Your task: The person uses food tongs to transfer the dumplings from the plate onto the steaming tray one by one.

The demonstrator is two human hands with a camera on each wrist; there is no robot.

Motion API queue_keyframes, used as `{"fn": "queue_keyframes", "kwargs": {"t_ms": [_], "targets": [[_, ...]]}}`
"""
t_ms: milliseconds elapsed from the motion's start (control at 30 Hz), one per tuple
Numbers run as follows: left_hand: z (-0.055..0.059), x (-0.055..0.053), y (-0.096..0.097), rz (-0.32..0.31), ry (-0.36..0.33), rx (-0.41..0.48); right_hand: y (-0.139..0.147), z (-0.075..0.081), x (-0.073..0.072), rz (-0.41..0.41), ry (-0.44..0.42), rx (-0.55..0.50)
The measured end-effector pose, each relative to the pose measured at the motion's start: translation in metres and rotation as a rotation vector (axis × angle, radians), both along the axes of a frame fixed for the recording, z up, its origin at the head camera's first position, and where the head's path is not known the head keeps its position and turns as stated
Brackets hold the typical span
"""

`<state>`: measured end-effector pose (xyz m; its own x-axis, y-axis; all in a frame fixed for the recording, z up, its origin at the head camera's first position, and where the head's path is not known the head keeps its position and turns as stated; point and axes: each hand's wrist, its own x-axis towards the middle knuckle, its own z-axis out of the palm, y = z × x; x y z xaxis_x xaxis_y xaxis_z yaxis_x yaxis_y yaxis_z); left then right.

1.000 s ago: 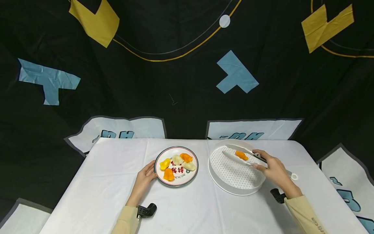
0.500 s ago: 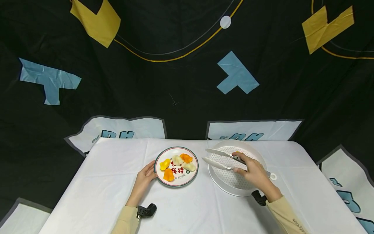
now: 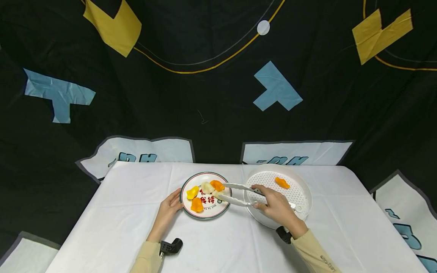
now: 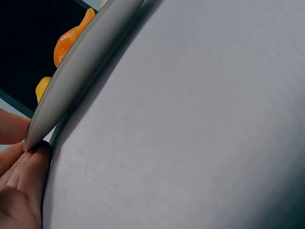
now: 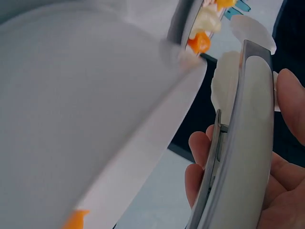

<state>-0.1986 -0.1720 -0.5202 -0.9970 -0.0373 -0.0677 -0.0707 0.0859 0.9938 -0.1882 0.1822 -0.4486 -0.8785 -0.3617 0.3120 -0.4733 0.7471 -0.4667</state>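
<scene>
At the left of a round plate with a green rim, my left hand pinches the edge, thumb above and fingers beneath in the left wrist view. On the plate lie dumpling-shaped pieces: a yellow one, an orange one, another orange one and two whitish ones. My right hand grips light-coloured tongs, their arms spread. The tips reach over the plate's right side, by the orange and whitish pieces; whether they touch is unclear.
Right of the plate stands a round white steamer tray with a perforated base, holding one orange piece. The right forearm crosses its front. A white cloth covers the table; a black curtain hangs behind.
My right hand has carried the spread tongs leftward from around the orange piece in the steamer tray to over the plate. The orange piece stays in the tray. My left hand has kept still.
</scene>
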Motion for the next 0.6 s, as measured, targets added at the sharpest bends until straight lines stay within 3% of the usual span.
{"fn": "queue_keyframes", "kwargs": {"t_ms": [600], "targets": [[-0.002,0.0,-0.001,-0.004,0.002,-0.002,-0.024,-0.007,-0.002,-0.026,0.012,0.121]]}}
